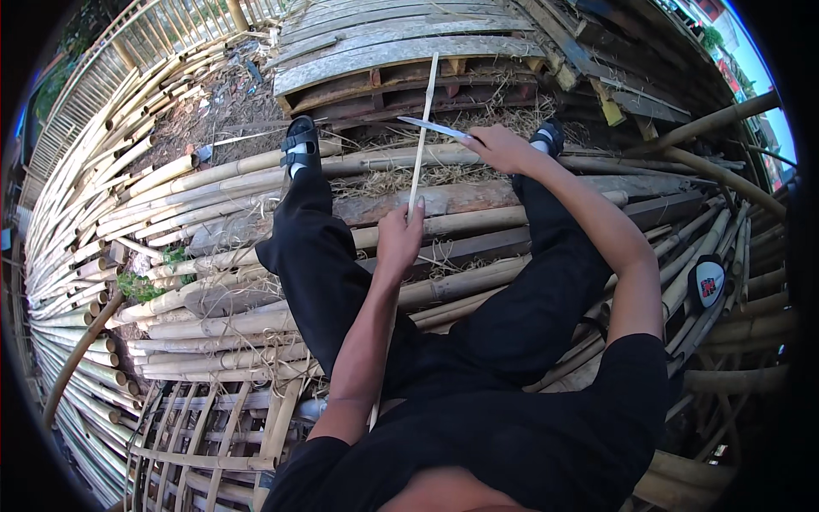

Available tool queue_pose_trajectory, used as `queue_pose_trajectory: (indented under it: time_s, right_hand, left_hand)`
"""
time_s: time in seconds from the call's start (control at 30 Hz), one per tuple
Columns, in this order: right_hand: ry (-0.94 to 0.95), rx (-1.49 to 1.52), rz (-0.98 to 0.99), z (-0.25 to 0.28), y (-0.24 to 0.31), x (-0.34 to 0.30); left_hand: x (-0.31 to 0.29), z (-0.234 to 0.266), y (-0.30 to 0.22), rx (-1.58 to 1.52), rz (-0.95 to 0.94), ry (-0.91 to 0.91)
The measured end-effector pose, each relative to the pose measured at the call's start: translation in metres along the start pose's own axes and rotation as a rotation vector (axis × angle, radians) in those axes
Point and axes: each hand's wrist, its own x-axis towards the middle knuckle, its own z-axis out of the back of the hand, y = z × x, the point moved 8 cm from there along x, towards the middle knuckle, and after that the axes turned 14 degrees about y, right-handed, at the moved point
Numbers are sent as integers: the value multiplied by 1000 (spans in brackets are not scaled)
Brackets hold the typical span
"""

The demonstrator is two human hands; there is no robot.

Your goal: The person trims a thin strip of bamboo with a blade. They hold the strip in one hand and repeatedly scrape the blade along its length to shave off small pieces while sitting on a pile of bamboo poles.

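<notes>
A long, thin bamboo strip [424, 124] runs from beside my body out toward the wooden pallet. Around its middle my left hand [401, 237] is closed, with the thumb lying along the strip. My right hand [503, 148] grips a knife by its handle. The pale knife blade [433, 127] points left and crosses the strip well beyond my left hand; whether its edge touches the strip I cannot tell. Below the strip, my lower end of it passes by my left forearm and is partly hidden.
Stacked wooden pallets [401, 49] stand ahead of my feet. Bamboo poles [213, 175] lie across the ground beneath me and pile up at the left. Curled shavings [452, 181] litter the ground between my legs. A bamboo lattice [209, 435] lies lower left; a cap [707, 282] sits at right.
</notes>
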Motion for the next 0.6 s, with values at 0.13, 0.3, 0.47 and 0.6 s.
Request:
queue_pose_trajectory:
  time_s: [0.13, 0.3, 0.47, 0.6]
  right_hand:
    - [144, -98, 57, -34, 29, 1]
    - [130, -163, 126, -52, 53, -6]
    - [63, -188, 89, -31, 30, 5]
    - [43, -189, 55, -29, 15, 11]
  left_hand:
    - [-3, 3, -4, 25, 0, -29]
    - [-3, 2, -1, 79, 13, -54]
    - [-8, 2, -1, 97, -19, -81]
    - [-8, -1, 0, 79, -13, -39]
